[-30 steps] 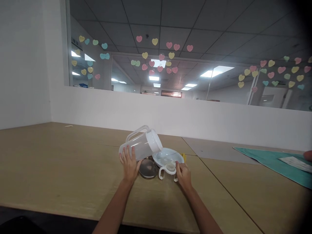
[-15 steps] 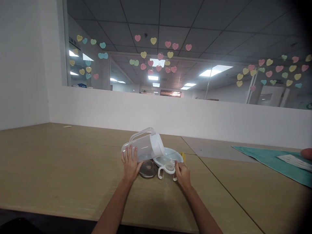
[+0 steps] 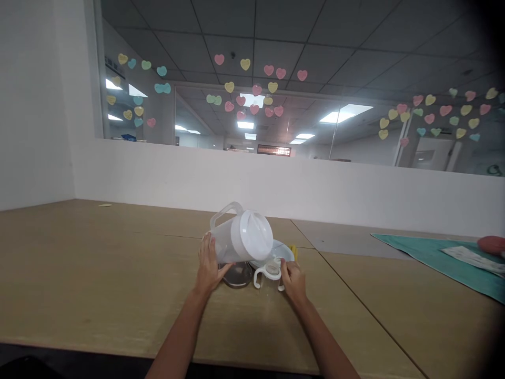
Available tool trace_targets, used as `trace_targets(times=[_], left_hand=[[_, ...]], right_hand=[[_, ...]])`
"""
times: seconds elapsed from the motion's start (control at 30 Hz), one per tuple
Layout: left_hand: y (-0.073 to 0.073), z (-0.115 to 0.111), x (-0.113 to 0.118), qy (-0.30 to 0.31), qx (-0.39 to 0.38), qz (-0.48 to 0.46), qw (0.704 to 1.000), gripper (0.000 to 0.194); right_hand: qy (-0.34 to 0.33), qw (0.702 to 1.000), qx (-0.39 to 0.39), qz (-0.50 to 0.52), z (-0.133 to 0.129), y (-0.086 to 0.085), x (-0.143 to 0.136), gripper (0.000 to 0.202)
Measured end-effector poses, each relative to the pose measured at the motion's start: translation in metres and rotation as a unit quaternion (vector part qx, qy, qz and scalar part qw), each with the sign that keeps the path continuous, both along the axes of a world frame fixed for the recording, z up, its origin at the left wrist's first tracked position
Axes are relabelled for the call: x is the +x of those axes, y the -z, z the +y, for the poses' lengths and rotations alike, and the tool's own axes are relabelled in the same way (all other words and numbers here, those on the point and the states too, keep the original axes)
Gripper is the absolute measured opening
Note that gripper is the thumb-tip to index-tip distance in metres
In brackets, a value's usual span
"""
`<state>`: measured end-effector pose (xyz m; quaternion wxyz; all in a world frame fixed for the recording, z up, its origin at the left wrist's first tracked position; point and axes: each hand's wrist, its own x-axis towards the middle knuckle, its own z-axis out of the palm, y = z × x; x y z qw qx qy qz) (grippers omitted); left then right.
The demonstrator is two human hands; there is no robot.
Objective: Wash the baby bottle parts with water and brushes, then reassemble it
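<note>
My left hand (image 3: 209, 266) grips a translucent plastic pitcher (image 3: 224, 242) around its lower body. The pitcher is tilted, its white lid turned to the right and towards me, with its handle on the upper side. Below and right of the lid is a small clear cup (image 3: 270, 281) with a white two-handled collar. My right hand (image 3: 293, 278) is closed on the cup's right handle. Under the pitcher lies a dark, round, shiny dish or lid (image 3: 238, 276). A pale blue bowl (image 3: 284, 250) sits behind the cup, partly hidden by the pitcher.
Something yellow (image 3: 294, 252) shows beside the bowl. On the right, a teal cloth (image 3: 414, 248) bears a white patterned strip (image 3: 471, 258) and a reddish rounded object (image 3: 491, 245). A low white wall (image 3: 177, 173) with a window stands behind the wooden table (image 3: 98, 279).
The pitcher has turned so that its lid faces more towards me and sits further right. My left hand has shifted with it. The right hand keeps hold of the cup's handle.
</note>
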<state>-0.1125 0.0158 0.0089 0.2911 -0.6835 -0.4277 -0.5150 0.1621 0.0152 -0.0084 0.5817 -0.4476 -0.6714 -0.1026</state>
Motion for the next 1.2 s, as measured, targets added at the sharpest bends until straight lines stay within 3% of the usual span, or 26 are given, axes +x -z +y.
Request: trace_targets(times=[0.23, 0.37, 0.57, 0.83, 1.03, 1.2], left_hand=[[0.0, -0.002, -0.001, -0.013, 0.002, 0.092, 0.996, 0.086], [0.002, -0.001, 0.0, -0.015, -0.006, 0.091, 0.996, 0.086], [0.004, 0.0, 0.003, -0.039, -0.025, -0.076, 0.996, 0.095], [0.005, 0.004, -0.007, -0.107, -0.074, -0.319, 0.939, 0.095], [0.011, 0.011, -0.012, -0.127, -0.078, -0.374, 0.916, 0.095], [0.013, 0.012, -0.012, -0.129, -0.084, -0.361, 0.92, 0.095]], right_hand=[[-0.003, 1.0, 0.009, -0.006, 0.0, 0.0, 0.0, 0.05], [0.001, 1.0, 0.01, -0.01, -0.001, -0.001, -0.001, 0.05], [0.017, 1.0, 0.014, -0.013, 0.001, 0.001, 0.0, 0.05], [0.012, 1.0, 0.005, -0.011, 0.002, 0.002, -0.001, 0.05], [0.009, 1.0, 0.006, -0.009, 0.004, 0.003, 0.001, 0.05], [0.006, 1.0, 0.004, -0.004, 0.003, 0.003, 0.0, 0.052]])
